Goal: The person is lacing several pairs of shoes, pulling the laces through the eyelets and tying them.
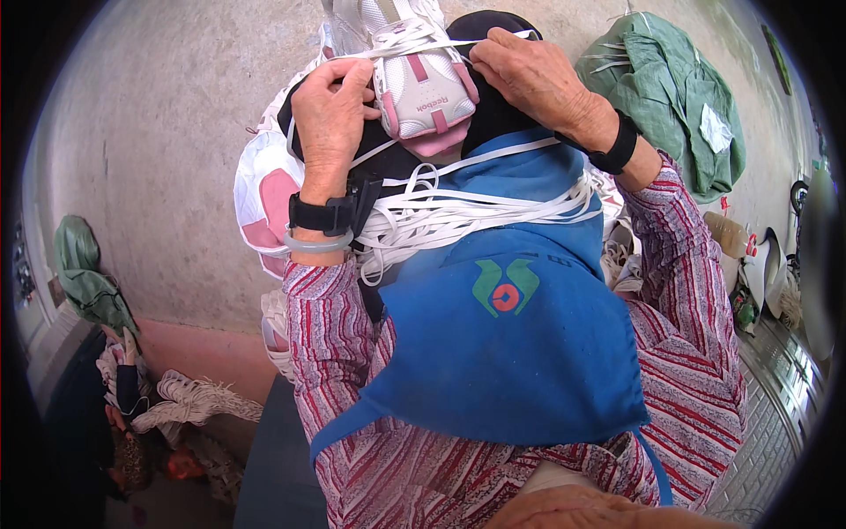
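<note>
A white, grey and pink sneaker upper (430, 97) rests between my knees, its tongue toward me. A white shoelace (441, 44) runs across it, drawn out to both sides. On the left, my left hand (330, 110) is closed, pinching the lace between thumb and forefinger. My right hand (538, 79) is closed on the lace's other side, beyond the upper's right edge. Across my lap, over the blue apron (546, 353), lies a loose bundle of white shoelaces (467, 212). One lace loops up from it near the upper.
More white and pink shoe uppers (266, 198) lie beside my left wrist. A large green sack (665, 106) stands at the right, and another green sack (88, 269) at the far left. Bundled pale laces (194, 398) hang at lower left, near a person partly in shadow. A plastic bottle (751, 251) is at right.
</note>
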A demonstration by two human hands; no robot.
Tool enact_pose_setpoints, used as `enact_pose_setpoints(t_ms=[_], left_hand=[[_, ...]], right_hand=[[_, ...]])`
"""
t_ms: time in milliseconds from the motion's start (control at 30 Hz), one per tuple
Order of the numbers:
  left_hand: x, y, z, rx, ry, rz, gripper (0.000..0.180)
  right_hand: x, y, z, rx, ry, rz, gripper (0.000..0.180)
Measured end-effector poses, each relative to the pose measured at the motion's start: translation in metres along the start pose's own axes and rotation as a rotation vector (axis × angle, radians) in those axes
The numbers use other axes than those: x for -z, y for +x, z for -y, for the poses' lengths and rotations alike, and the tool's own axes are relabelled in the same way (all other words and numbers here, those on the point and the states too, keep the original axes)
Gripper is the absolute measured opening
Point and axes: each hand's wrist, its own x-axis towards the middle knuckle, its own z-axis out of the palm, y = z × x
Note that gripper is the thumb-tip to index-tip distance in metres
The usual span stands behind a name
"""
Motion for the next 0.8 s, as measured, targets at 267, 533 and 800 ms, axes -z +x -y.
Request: enact_pose_setpoints(t_ms=[267,533,800], left_hand=[[0.001,-0.012,0.005,-0.244,0.307,-0.131,0.02],[-0.006,-0.032,-0.001,-0.568,1.003,-0.093,0.045],[-0.009,-0.017,0.006,-0.674,0.97,-0.083,0.027]], right_hand=[[-0.002,0.011,-0.006,-0.041,0.262,-0.161,0.012],[-0.009,0.029,0.0,-0.096,0.382,-0.309,0.017],[-0.006,0.028,0.0,-0.091,0.416,-0.188,0.023]])
